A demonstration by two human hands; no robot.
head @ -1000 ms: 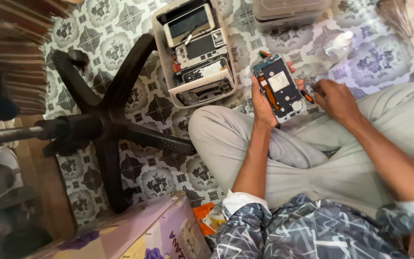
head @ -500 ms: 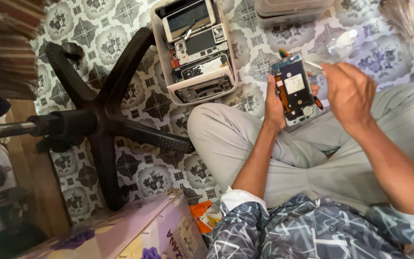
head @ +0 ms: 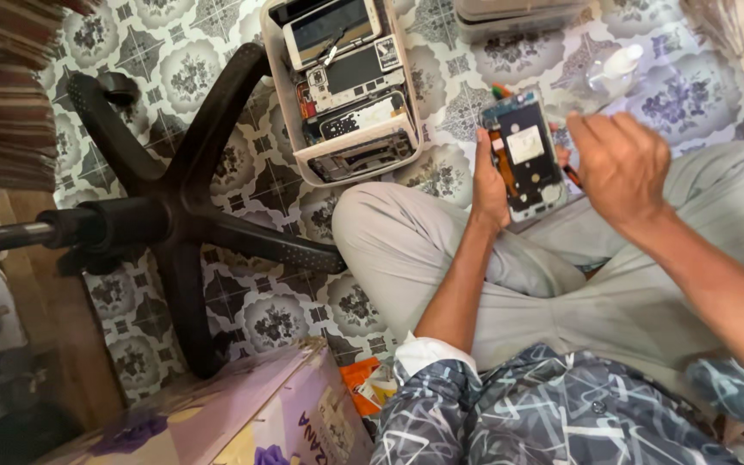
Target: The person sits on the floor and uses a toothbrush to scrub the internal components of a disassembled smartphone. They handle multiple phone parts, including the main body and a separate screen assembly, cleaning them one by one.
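Observation:
I sit cross-legged on a patterned tile floor. My left hand (head: 491, 185) grips an opened phone (head: 527, 158) with its back cover off, so the circuit board and a pale battery panel show. The phone is held upright above my left knee. My right hand (head: 620, 165) hovers just right of the phone, its back toward me and the fingers curled loosely; whether it holds anything small is hidden. An orange-handled tool (head: 571, 175) peeks out between the phone and my right hand.
A beige plastic tray (head: 284, 102) with several dismantled phones lies on the floor ahead. A black swivel-chair base (head: 174, 224) stands at the left. A clear plastic bottle (head: 611, 67) lies beyond my hands. A pink cardboard box (head: 251, 413) sits near my left side.
My right hand has lifted off the phone and moved right and up. My left hand has raised the phone slightly and tilted it more upright.

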